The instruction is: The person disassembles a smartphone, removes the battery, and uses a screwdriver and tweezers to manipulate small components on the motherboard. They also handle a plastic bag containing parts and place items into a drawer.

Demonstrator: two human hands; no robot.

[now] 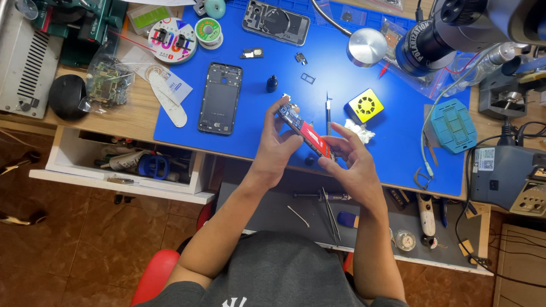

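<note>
Workbench, wooden top (128, 116), covered in part by a blue work mat (256, 68). Held above the mat's near edge: a phone circuit board (304, 132), blue with a red section, tilted — left hand (277, 145) pinching its upper end, right hand (352, 162) gripping the lower end, fingers curled. On the mat: black phone frame (220, 98), second phone body (276, 21), yellow square fan (365, 105), teal fixture (453, 125). Open white drawer (122, 165) at left, tool-filled. Microscope (449, 31) overhead right. Brown tiled floor (68, 244) — red seat (154, 276) below.
</note>
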